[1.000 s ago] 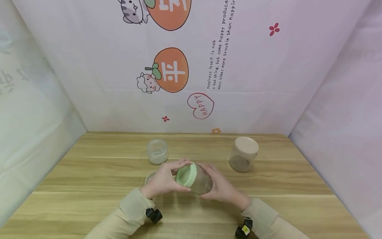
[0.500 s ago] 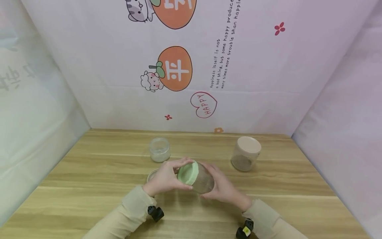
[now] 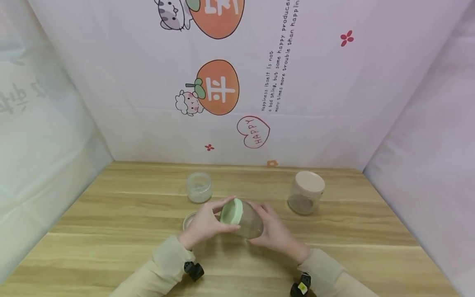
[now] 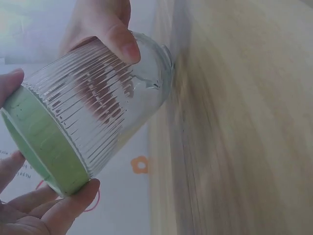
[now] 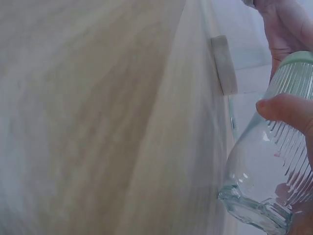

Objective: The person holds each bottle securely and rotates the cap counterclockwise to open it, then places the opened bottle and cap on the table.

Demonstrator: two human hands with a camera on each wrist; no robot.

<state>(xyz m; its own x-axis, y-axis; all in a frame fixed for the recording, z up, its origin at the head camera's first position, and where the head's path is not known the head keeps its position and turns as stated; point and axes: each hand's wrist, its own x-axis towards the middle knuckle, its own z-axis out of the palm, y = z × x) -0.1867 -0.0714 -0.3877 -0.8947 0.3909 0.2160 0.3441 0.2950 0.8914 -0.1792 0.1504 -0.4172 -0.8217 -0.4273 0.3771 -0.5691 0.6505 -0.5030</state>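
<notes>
The left hand [image 3: 202, 222] grips the green lid [image 3: 231, 212] and the right hand [image 3: 276, 233] the glass of a tilted ribbed jar [image 3: 252, 220], mid-table; the table [image 3: 352, 222] spreads toward three o'clock, its back edge at twelve. At nine, a round container [image 3: 187, 220] is partly hidden; the right wrist view crops the lid.

The table [image 3: 363, 231] bears a small jar [image 3: 198, 190] and lidded jar [image 3: 305, 193].
</notes>
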